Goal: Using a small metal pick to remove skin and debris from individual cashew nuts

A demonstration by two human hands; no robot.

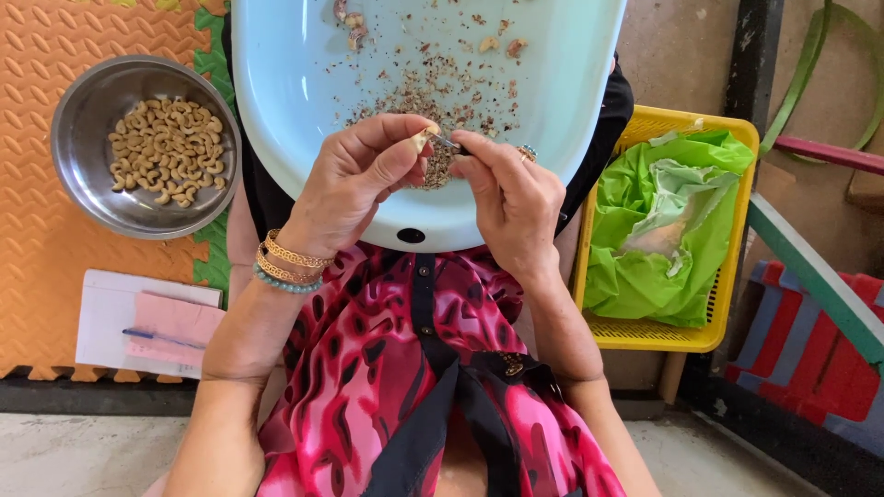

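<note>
Pale cashew [422,140], light and brittle, pinched at its end by left hand [354,184] fingers; right hand [511,198] fingers closed on small blade [446,143].

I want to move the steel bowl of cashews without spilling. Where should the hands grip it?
Grip the steel bowl by its rolled rim, one hand on each opposite side, coming from above. It sits upright on the orange mat, the cashews heaped low in the middle, so the rim is bare and level lifting should keep them in.
</note>
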